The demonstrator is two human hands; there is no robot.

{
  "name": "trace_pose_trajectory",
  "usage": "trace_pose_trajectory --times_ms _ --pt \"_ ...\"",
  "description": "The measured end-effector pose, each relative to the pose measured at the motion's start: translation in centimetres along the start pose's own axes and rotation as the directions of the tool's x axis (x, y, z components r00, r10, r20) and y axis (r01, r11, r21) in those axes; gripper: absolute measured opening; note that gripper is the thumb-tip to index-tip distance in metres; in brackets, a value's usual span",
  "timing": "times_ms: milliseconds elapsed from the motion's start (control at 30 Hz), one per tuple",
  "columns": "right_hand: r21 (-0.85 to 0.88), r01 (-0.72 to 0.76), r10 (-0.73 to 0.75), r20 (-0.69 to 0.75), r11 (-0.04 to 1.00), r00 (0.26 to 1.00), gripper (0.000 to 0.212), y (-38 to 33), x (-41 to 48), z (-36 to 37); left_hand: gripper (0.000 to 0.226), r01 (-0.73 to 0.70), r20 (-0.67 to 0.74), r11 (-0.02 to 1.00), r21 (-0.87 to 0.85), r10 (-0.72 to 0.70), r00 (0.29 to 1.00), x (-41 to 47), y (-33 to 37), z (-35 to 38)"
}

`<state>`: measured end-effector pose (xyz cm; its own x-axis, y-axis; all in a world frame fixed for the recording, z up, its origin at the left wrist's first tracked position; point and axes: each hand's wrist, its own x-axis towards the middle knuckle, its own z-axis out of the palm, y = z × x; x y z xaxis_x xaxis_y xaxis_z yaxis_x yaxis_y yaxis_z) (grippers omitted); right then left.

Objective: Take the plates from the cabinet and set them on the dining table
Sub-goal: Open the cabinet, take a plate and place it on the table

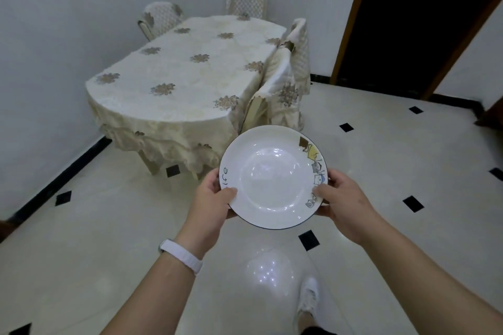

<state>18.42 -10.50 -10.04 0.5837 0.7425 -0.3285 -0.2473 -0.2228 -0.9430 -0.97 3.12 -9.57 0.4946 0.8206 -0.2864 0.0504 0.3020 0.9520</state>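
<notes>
Head view: plate [273,177] is carried over the floor, well short of the tabletop [190,71]. Left grip [215,198] and right grip [343,198] pinch opposite sides of the rim, thumbs on top. No plates on the tabletop. Likely fetch done, placing left. Cabinet not in view.

An oval dining table [152,117] draped in a cream cloth with brown floral motifs stands beyond the grip and slightly to its left, against plain white walls [54,22], with four fabric-covered chairs [246,0] drawn up around it. Glossy cream floor tiles [109,239] with small black diamond insets [413,203] spread beneath the grip, and a bright reflection [268,269] glints just below it. A dark doorway [422,8] in a wooden frame [351,22] opens far to the upper right.
</notes>
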Motion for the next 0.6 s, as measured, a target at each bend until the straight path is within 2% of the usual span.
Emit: trace_pose_trajectory --times_ms 267,600 --pt "0.061 0.017 -0.016 -0.007 0.998 1.000 0.037 -4.6 10.9 -7.4 0.046 -0.002 -0.038 0.999 0.039 0.004 0.999 10.5 3.6 10.3" --pt "0.093 0.042 -0.036 -0.072 0.995 0.997 0.039 -9.3 20.2 -18.5 0.041 0.004 0.045 1.000 -0.012 -0.004 0.999 20.1 5.7 23.1"
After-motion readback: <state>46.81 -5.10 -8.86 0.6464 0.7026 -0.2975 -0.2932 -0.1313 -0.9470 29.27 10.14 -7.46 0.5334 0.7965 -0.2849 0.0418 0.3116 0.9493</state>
